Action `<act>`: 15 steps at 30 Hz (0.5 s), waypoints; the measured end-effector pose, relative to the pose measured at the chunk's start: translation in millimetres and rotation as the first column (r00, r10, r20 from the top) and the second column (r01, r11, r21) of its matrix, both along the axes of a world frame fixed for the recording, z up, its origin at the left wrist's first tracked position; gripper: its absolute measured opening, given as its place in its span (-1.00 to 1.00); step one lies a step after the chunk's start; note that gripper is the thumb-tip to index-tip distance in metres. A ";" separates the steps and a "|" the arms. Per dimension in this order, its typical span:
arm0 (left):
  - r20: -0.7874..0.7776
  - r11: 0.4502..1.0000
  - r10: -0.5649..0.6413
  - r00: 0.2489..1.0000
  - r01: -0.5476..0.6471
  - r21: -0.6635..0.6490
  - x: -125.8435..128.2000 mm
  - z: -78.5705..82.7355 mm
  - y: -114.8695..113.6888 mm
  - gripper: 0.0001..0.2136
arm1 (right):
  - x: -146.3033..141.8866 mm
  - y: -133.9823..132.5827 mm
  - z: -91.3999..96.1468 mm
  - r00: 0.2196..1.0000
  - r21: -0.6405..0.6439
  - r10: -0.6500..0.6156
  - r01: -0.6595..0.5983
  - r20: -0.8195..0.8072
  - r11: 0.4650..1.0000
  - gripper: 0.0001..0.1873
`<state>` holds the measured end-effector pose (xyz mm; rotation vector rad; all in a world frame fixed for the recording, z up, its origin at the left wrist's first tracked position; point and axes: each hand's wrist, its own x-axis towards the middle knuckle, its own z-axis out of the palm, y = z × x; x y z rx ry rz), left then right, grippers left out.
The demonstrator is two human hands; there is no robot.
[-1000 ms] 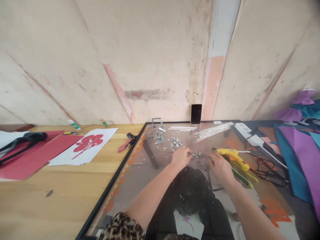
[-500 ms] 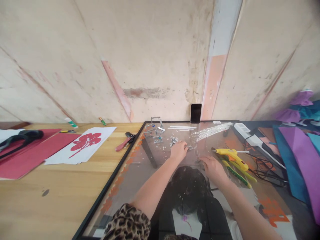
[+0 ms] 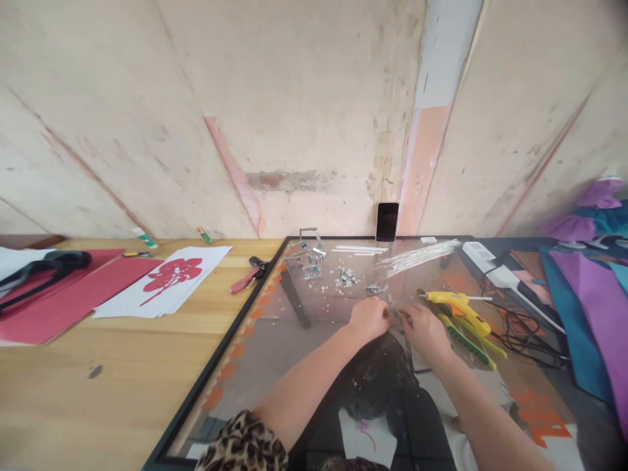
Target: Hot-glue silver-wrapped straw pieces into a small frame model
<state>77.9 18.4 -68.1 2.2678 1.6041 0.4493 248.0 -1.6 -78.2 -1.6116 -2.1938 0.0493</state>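
Observation:
Both hands meet low over the glass tabletop (image 3: 294,353). My left hand (image 3: 370,318) is closed, its fingertips pinched at a small greyish piece too small to name. Close beside it, my right hand (image 3: 426,328) is also closed, thumb and finger pinched at the same spot. What sits between the fingertips is mostly hidden. Just beyond the left hand lies a small cluster of silvery bits (image 3: 373,288). Farther left are a heap of silvery scraps (image 3: 347,277) and several small wire-like shapes (image 3: 309,256).
A yellow glue gun (image 3: 458,304) and green-handled pliers (image 3: 468,343) lie to the right, near a white power strip (image 3: 490,265). Thin wires (image 3: 419,256) and white sticks (image 3: 360,250) are at the back, before a phone (image 3: 387,221). Pink-handled pliers (image 3: 244,281) rest left.
My left hand has moved right and nearer to me, away from the silvery cluster, and now meets the right hand. The right hand has shifted slightly right.

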 end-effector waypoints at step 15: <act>0.167 0.984 0.073 0.983 -0.044 -0.173 -54.6 16.9 -15.8 -0.82 | -7.8 4.1 -4.1 0.996 -0.039 0.002 -0.005 -0.095 0.999 -0.80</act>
